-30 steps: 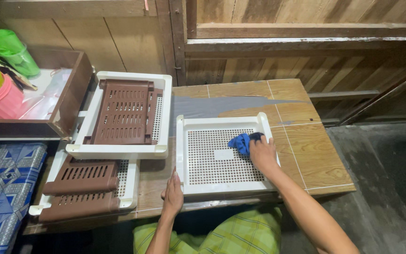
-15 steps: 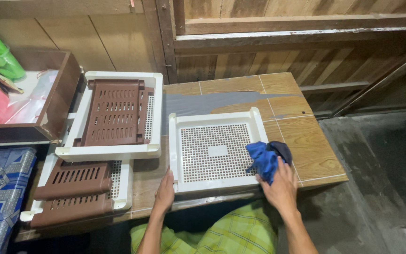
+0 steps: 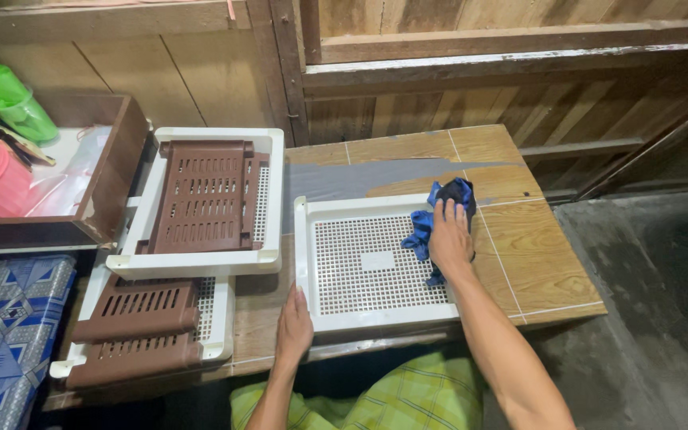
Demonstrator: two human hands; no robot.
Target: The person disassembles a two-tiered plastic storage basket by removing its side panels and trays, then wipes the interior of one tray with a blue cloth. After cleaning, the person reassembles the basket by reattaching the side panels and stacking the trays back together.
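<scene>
Wood-panelled room, tiled counter [image 3: 535,271] | change: right hand [image 3: 449,239] with blue cloth [image 3: 431,219] has moved from the white perforated tray's [image 3: 360,306] near right edge to its far right corner; wiping continues | right fingers pressed flat on cloth, forearm extended | left hand [image 3: 294,326] open, bracing tray's near left corner

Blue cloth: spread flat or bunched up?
Bunched. The cloth lies crumpled under the right hand, draped over the white tray's far right rim.

Bare forearms, green-yellow checked cloth [image 3: 408,398] across the lap.
</scene>
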